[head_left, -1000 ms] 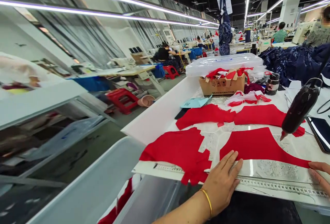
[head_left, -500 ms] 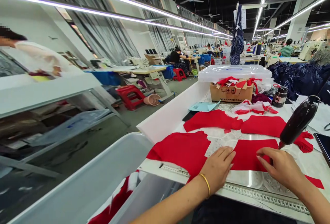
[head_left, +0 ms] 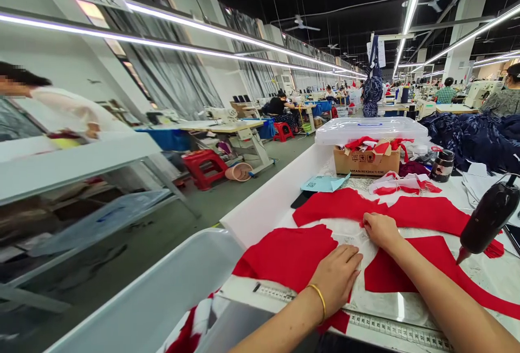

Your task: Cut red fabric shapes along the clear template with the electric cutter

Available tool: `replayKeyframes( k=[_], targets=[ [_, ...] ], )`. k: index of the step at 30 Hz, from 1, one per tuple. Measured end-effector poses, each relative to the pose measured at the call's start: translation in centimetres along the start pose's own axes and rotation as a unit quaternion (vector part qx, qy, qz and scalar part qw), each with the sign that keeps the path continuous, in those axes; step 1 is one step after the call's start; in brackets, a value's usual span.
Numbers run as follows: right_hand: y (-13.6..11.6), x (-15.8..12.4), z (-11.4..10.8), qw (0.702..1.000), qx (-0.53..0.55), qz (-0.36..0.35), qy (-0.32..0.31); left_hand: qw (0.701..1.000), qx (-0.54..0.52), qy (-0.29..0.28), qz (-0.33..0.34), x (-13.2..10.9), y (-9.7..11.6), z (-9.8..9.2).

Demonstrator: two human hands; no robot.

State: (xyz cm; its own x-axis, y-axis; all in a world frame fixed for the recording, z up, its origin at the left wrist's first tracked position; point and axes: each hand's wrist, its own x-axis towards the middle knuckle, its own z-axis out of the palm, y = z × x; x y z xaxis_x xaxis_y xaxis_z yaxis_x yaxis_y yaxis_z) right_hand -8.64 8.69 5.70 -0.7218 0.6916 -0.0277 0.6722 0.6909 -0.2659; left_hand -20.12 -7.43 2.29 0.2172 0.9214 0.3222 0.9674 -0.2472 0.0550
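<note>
My left hand point(head_left: 336, 273) lies flat, fingers stretched out, over the right edge of a red fabric piece point(head_left: 284, 255) at the table's front left. Farther back, my right hand point(head_left: 381, 229) has its fingers bent and pinched at the edge of another red fabric piece point(head_left: 333, 206); the fingertips are partly hidden. Beside that piece lies a third red fabric piece point(head_left: 430, 213). Under my right forearm is a red cut piece point(head_left: 430, 258) with a long strip running right. A black tool point(head_left: 489, 217) with a tapered tip stands over this strip.
A tape measure point(head_left: 390, 328) runs along the front edge of the table. Behind the fabric are a cardboard box point(head_left: 365, 161) of red scraps, a dark jar point(head_left: 442, 166) and a light-blue paper point(head_left: 325, 182). A grey bin point(head_left: 154, 293) stands left; a person point(head_left: 60, 104) leans over another table.
My right hand has moved back and left, from the front red piece to the far row. The front right piece has shifted and its strip lies differently. My left hand stays nearly in place.
</note>
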Motion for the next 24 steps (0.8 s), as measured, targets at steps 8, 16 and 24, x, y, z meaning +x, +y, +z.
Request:
replayKeyframes(
  k=[8,16,24],
  targets=[
    [0.7,-2.9,-1.6,0.996,0.050,-0.003,0.070,0.997,0.066,0.019,-0.045,2.4,0.0,-0.8],
    [5.2,-8.8,-1.5,0.966,0.161,-0.026,0.202,0.988,0.108,-0.007,-0.108,7.2,0.8,-0.3],
    [6.4,-9.6,-1.7,0.993,0.096,0.024,0.071,0.970,0.139,-0.101,-0.170,5.9,-1.5,-2.1]
  ],
)
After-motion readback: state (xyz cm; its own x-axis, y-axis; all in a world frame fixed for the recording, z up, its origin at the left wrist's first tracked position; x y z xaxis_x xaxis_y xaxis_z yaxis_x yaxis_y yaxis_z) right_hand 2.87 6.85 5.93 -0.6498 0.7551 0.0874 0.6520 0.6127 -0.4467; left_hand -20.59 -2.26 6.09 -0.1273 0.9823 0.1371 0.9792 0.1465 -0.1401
